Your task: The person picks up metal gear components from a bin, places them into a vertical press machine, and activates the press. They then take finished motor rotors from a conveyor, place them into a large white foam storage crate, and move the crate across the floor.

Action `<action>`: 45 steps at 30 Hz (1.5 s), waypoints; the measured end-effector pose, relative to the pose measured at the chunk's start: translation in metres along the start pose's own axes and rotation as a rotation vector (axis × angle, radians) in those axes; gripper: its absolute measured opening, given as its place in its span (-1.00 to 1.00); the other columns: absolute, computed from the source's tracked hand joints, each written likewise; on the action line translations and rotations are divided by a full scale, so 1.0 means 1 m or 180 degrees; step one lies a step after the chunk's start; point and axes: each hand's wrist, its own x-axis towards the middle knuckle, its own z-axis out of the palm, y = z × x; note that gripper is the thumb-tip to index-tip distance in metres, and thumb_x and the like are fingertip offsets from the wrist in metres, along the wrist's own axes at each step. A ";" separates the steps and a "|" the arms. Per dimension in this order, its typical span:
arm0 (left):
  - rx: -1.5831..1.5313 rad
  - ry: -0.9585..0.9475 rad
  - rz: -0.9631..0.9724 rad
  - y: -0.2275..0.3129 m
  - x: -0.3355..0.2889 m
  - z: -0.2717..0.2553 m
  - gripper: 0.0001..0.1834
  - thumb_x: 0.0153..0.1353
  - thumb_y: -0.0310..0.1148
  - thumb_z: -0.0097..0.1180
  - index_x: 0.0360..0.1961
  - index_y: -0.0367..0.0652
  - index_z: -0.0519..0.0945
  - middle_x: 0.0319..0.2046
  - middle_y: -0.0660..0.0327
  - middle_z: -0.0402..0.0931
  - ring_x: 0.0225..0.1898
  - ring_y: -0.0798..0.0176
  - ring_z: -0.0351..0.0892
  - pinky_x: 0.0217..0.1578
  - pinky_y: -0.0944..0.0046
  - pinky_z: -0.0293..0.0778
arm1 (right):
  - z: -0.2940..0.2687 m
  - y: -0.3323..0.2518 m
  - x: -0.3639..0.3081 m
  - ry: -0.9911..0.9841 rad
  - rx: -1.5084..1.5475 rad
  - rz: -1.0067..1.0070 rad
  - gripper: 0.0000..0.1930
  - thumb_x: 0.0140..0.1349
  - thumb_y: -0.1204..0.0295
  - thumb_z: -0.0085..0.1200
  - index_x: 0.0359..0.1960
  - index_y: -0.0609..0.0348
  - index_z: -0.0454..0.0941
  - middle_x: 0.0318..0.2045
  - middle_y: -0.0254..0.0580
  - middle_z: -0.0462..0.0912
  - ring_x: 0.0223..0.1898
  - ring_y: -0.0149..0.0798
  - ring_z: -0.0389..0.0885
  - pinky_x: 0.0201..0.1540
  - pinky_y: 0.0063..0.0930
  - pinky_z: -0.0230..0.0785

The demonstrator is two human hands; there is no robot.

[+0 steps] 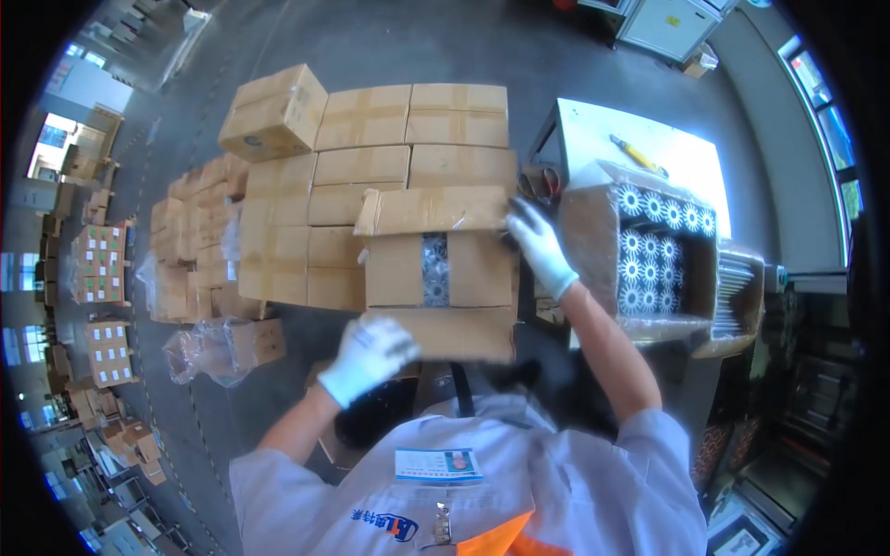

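A cardboard box [392, 271] sits in front of me with its flaps folded outward. Through the gap between its side flaps, several grey-silver finned parts [435, 269] show under clear plastic. My left hand [371, 355], in a white glove with dark fingertips, is beside the left end of the near flap [468, 334]; its fingers are slightly bent and apart, and nothing shows in them. My right hand [540, 246], gloved alike, reaches to the right end of the far flap [436, 210]. Its fingers are stretched and apart at the flap's edge.
Taped cartons [362, 116] stand in rows beyond the box. At right, an open carton [593, 250] holds several round finned parts, near a white table [667, 139] with a yellow-handled tool [638, 155]. Plastic wrap [218, 352] and a smaller carton lie at left.
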 end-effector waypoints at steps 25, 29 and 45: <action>0.2651 -0.0378 0.1077 -0.043 -0.012 0.034 -0.30 0.17 -0.15 0.17 0.33 -0.18 0.41 0.37 0.02 0.30 0.24 0.05 0.38 0.13 0.09 0.37 | 0.035 -0.130 0.109 -0.3119 -0.7340 -0.0471 0.18 0.02 0.02 0.42 0.58 -0.26 -0.20 0.57 -0.03 -0.10 0.54 -0.01 0.02 0.51 0.17 -0.12; 0.1397 -0.0113 -0.1071 -0.063 -0.028 0.010 0.21 -0.19 0.10 0.46 0.44 -0.25 0.19 0.49 0.02 0.07 0.39 -0.06 0.19 0.20 -0.08 0.31 | 0.009 -0.096 0.087 -0.2912 -0.7069 -0.1544 0.12 0.11 0.00 0.34 0.57 -0.13 -0.20 0.54 -0.01 0.00 0.52 -0.03 0.09 0.54 0.15 -0.19; 0.0148 0.0209 -0.1444 -0.069 0.047 0.006 0.26 -0.26 0.02 0.57 0.48 -0.07 0.14 0.43 -0.10 0.10 0.46 -0.15 0.08 0.46 -0.20 -0.03 | 0.053 -0.075 0.044 -0.1974 -0.5059 -0.1633 -0.22 0.15 0.27 0.25 0.43 -0.02 0.22 0.34 0.03 0.33 0.39 0.02 0.29 0.47 0.07 0.00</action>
